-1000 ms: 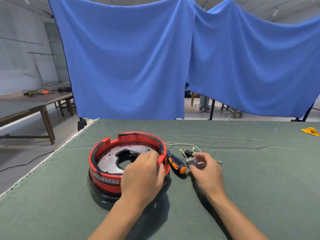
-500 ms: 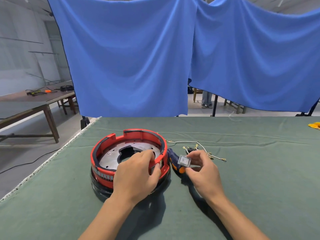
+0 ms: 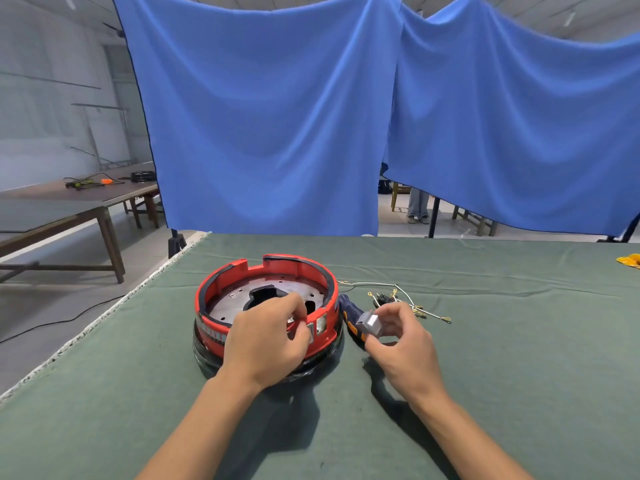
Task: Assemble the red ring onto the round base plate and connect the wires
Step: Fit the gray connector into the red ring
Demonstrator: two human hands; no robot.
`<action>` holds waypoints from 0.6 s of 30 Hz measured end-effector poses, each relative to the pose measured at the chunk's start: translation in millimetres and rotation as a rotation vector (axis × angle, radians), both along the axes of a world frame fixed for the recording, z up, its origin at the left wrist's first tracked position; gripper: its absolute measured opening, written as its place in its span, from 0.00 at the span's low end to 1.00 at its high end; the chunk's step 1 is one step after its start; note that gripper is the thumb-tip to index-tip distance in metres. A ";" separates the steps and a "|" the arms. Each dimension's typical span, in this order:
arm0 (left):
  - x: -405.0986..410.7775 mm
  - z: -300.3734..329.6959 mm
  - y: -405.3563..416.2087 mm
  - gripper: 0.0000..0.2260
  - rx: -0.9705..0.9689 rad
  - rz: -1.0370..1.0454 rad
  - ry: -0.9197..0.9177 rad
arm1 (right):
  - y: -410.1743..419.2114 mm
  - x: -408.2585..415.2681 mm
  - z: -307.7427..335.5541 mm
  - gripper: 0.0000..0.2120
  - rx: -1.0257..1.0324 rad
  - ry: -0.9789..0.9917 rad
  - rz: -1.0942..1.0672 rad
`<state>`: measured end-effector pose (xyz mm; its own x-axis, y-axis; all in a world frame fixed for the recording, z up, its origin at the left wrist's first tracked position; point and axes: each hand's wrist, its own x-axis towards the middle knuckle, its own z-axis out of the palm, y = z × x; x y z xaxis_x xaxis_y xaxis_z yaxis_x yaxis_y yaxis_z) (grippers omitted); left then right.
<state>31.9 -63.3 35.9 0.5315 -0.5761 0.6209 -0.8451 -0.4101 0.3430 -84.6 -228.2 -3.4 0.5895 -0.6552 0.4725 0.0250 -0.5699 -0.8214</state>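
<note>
Head view: right hand (image 3: 405, 344) has lifted small metal block (image 3: 370, 323).

Workshop: worktables (image 3: 79, 199), hung blue cloths (image 3: 263, 116).

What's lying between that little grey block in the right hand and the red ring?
Only the screwdriver lies on the cloth between them, under the small grey block that the right hand pinches. The block is held above it, so nothing visible blocks the way to the red ring.

Head view: looks forward and down from the person's head.
Nearness: close over the green table (image 3: 485, 393).
Shared views: only one.
</note>
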 end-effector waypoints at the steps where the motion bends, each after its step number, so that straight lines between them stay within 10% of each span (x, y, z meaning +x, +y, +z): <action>1: -0.1 -0.4 0.0 0.06 0.002 0.002 0.000 | 0.2 1.1 0.3 0.16 0.011 -0.006 -0.004; 7: 1.7 -3.0 -1.8 0.09 0.020 0.039 -0.010 | 4.4 3.1 2.6 0.22 -0.033 0.012 0.052; 13: 5.1 -0.7 -4.7 0.11 0.104 0.110 0.020 | 8.5 4.6 -0.7 0.07 0.092 0.080 0.124; 18: 12.0 9.5 7.9 0.12 0.153 0.060 0.190 | 22.1 4.1 7.2 0.11 -0.238 0.040 0.150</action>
<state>43.9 -55.4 45.4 0.6666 -0.6198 0.4142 -0.7439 -0.5169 0.4236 -80.5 -206.1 3.8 0.6924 -0.4326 0.5774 0.0940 -0.7394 -0.6666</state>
